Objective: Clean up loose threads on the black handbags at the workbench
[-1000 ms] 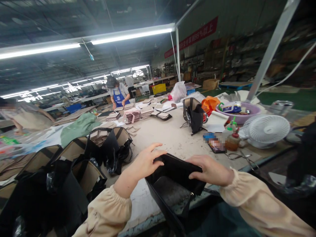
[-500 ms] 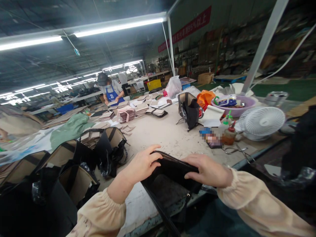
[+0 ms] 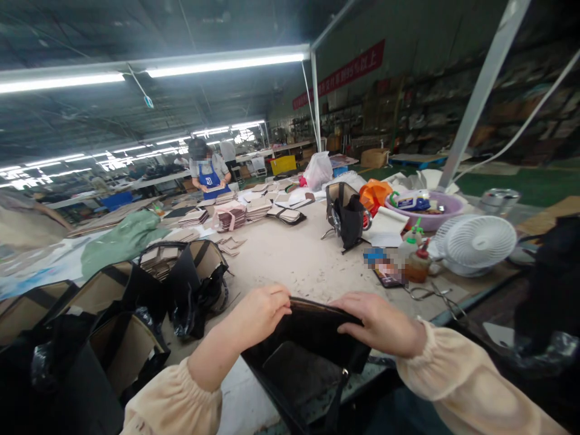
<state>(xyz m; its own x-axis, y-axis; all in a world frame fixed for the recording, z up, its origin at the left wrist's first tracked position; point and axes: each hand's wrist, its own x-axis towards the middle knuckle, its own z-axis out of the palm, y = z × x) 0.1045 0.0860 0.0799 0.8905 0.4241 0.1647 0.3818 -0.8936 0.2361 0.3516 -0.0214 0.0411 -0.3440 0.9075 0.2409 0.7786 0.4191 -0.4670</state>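
A black bag (image 3: 299,368) stands with its mouth facing up at the table's near edge, its dark inside showing. At the far left corner of its rim, my left hand (image 3: 264,311) is closed, fingertips pinching the edge. My right hand (image 3: 374,320) grips the right part of the rim, thumb inside the bag and fingers over the outer side. A small metal fitting shows on the bag's right side. The bag's lower part drops out of view below the table edge.
Several black bags with tan insides (image 3: 122,356) crowd the left. Another black bag (image 3: 347,211) stands farther back. On the right are scissors (image 3: 437,296), glue bottles (image 3: 417,260), a white fan (image 3: 475,241) and a purple basin (image 3: 435,217). A co-worker in a blue apron (image 3: 212,184) handles stacked pieces.
My left hand's fingers have closed from a spread pose onto the bag's rim. The bag's mouth shows wider. My right hand keeps its grip, and the view has shifted slightly.
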